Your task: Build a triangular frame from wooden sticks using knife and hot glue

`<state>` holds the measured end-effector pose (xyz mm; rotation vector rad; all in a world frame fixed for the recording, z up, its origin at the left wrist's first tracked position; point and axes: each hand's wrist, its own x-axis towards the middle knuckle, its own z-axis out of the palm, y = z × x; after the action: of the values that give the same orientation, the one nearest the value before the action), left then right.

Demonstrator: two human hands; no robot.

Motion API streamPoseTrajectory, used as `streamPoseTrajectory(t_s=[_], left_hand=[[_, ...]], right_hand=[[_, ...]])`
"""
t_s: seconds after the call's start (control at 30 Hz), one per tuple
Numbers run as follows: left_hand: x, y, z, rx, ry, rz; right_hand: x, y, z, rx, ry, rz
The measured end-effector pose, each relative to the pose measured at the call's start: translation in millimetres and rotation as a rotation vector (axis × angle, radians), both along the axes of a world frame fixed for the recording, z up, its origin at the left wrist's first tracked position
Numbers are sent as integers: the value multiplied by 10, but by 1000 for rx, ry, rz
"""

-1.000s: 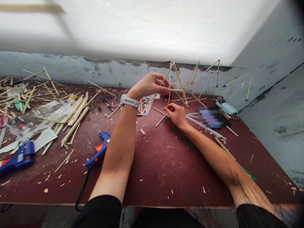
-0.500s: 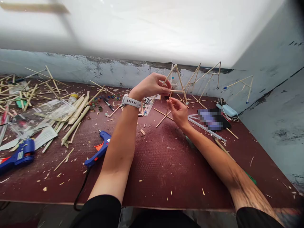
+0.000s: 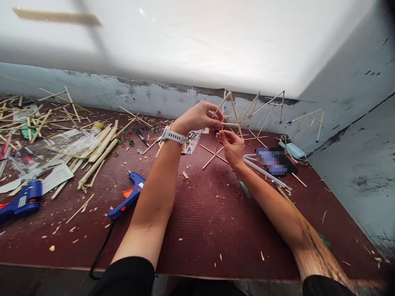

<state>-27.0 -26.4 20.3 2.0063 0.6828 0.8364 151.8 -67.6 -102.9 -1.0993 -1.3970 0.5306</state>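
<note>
My left hand (image 3: 199, 118), with a white watch on its wrist, is closed on an A-shaped frame of thin wooden sticks (image 3: 234, 110). The frame's peak points up and its crossbar runs rightward from my fingertips. Just below, my right hand (image 3: 232, 144) pinches a thin upright wooden stick (image 3: 218, 145). That stick rises from a cross of sticks (image 3: 210, 159) on the table. My fingers hide where the frame and the upright come together, so I cannot tell whether they are joined.
Two blue glue guns (image 3: 128, 195) (image 3: 27, 199) lie at the left. Split wood strips (image 3: 100, 158), plastic bags and loose sticks cover the left side. More stick frames (image 3: 268, 102) stand behind my hands. A blurred dark item (image 3: 275, 161) and clear glue sticks (image 3: 267, 172) lie right.
The view has shifted slightly, so most things sit a little lower in the picture. Both hands keep their grip on the sticks, with little other visible movement.
</note>
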Motion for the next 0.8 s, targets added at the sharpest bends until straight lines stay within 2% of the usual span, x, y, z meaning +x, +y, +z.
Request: streamPoseTrajectory(t_s=[0.27,0.8], left_hand=[[34,16,0,13,0,1],[27,-47,65,45,40,45]], right_hand=[[8,-6,-3,31,59,17],[2,-48,41,22,28,25]])
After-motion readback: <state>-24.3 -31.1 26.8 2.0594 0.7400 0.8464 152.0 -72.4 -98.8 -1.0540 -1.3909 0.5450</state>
